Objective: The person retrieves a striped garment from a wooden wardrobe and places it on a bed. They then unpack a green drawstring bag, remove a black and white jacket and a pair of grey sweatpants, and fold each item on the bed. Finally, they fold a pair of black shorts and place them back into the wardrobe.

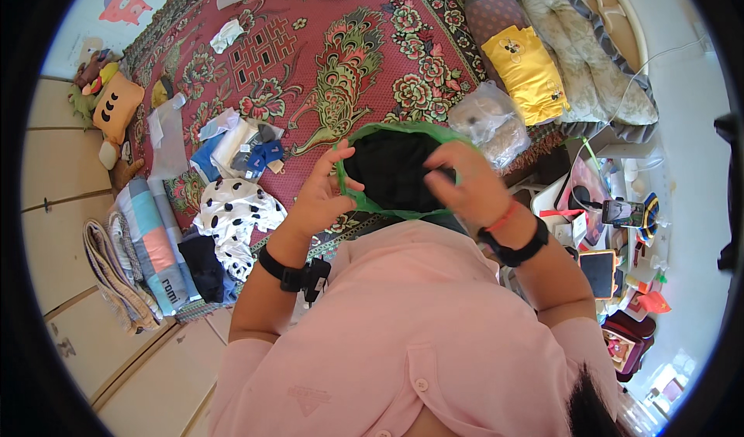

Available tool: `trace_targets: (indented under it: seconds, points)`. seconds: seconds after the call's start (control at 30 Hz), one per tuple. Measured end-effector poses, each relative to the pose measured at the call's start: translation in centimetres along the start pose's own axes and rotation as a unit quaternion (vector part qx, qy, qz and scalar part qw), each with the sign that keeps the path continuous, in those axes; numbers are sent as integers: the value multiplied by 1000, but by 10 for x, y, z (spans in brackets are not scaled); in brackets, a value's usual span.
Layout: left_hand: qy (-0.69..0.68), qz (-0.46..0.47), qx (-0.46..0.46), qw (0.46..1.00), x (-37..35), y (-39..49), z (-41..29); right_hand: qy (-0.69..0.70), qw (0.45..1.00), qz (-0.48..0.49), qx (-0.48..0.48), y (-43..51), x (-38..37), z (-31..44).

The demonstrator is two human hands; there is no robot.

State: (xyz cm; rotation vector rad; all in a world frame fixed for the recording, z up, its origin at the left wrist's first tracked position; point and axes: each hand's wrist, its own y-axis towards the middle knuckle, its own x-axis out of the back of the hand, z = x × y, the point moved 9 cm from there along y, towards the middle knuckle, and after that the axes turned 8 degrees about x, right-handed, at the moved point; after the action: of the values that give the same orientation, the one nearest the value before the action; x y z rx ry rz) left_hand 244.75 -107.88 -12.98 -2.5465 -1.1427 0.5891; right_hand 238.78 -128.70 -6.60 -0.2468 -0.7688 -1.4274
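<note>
Close in front of my body is a green plastic bag (407, 128) with its mouth spread wide. Black fabric (392, 169) fills its inside. My left hand (328, 190) is at the bag's left rim, the fingers spread around the green edge; whether they pinch it cannot be made out. At the right side of the opening, my right hand (471, 184) is blurred, its thumb and fingers apart over the black fabric. A white cloth with black spots (238, 210) lies left of my left hand, below a pile of small packaged textiles (232, 146).
A red patterned mat (325, 76) covers the bed. Folded blankets (151, 239) lie at left, a yellow cloth (520, 71) and clear plastic bag (488, 120) at upper right. A cluttered desk holds a phone on a stand (623, 212). Cabinets (70, 222) line the left side.
</note>
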Motion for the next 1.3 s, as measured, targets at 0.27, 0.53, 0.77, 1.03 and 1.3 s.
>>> trace_targets:
  seconds: [0.27, 0.53, 0.77, 1.03, 1.3]
  points:
    - [26, 14, 0, 1000, -5, -9, 5, -225, 867, 261, -360, -21, -101, -121]
    - [-8, -5, 34, 999, -1, -7, 8, -140, 898, 208, -361, -36, -102, -178]
    - [0, -38, 5, 999, 15, -2, 5, 162, 899, 171, -369, -12, -28, -118]
    - [-70, -51, -3, 996, 25, -6, 16, 310, 933, -124, -136, 43, 156, -36]
    - [-76, -44, 1, 996, 12, -25, 19, 616, 744, -191, -174, 85, 121, -119]
